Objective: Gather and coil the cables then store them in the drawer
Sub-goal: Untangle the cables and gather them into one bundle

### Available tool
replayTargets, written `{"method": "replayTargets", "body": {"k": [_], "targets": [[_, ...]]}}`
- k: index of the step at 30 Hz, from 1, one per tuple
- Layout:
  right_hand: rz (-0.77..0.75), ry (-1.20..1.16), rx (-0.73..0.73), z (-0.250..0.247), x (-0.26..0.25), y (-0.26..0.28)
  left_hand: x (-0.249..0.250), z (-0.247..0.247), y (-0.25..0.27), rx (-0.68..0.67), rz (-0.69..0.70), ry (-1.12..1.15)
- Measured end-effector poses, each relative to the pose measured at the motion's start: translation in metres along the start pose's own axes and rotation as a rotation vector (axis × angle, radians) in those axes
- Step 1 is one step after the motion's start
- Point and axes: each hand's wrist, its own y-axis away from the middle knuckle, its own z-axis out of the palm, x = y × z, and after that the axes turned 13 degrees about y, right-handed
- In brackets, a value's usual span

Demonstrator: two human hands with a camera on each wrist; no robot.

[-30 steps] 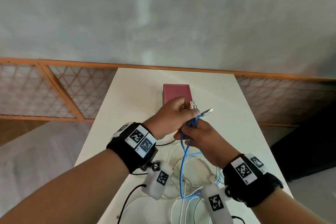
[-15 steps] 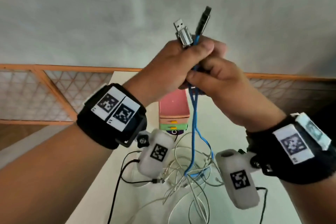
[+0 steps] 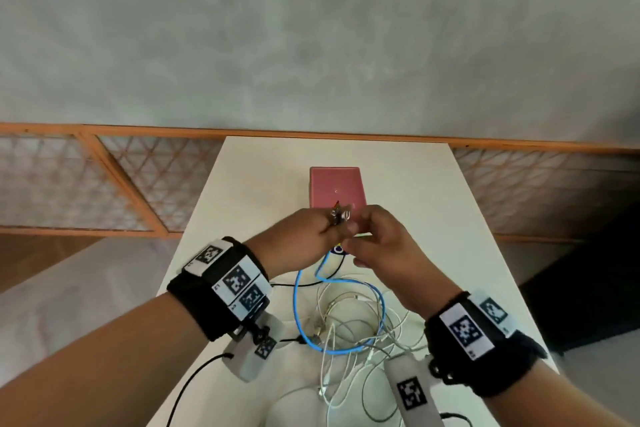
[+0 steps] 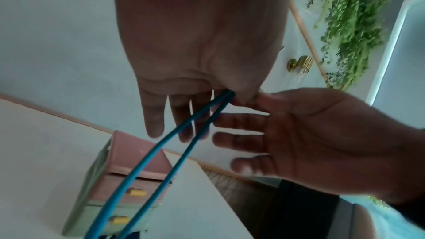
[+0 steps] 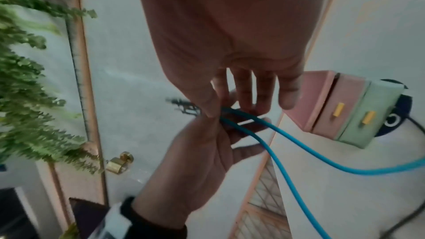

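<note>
1. The left hand (image 3: 304, 243) pinches both ends of the blue cable (image 3: 298, 308) between thumb and forefinger. The metal plugs (image 3: 340, 217) poke up at 12 o'clock, and the other fingers hang straight in the left wrist view.
2. From that pinch the two blue strands run side by side toward 6 o'clock, then open into one wide loop over the heap of white cables (image 3: 349, 340) on the table (image 3: 249, 191). The cable looks round, smooth and rubbery; the white ones are thinner and tangled.
3. The right hand (image 3: 388, 253) sits just at 3 o'clock of the pinch. Its fingers are spread and relaxed, its fingertips are near the strands, and it grips nothing I can see.
4. The drawer unit (image 3: 337, 189), a pink-topped boxy stack with yellow pulls, stands at 12 o'clock beyond both hands, its drawers closed.
5. Judging from this, the right hand is better placed to sweep the hanging loop into coils.
</note>
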Motion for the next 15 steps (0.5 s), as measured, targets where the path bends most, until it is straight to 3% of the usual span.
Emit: {"method": "replayTargets", "body": {"k": [3,6,8,10,15], "targets": [[-0.106,-0.006,0.046,0.006,-0.009,0.007,0.014,-0.007,0.011,0.034,0.062,-0.192],[-0.213,0.235,0.163,0.006,-0.012,0.013,0.016,-0.003,0.019,-0.009,0.01,-0.31],[-0.257,0.427,0.261,0.002,-0.014,0.015,0.02,0.004,0.025,-0.037,-0.017,-0.266],[-0.215,0.497,0.233,-0.003,-0.016,0.017,0.025,0.007,0.03,-0.065,-0.033,-0.15],[0.003,0.513,0.149,-0.023,-0.003,0.024,-0.007,0.0,0.033,-0.091,-0.24,-0.055]]}}
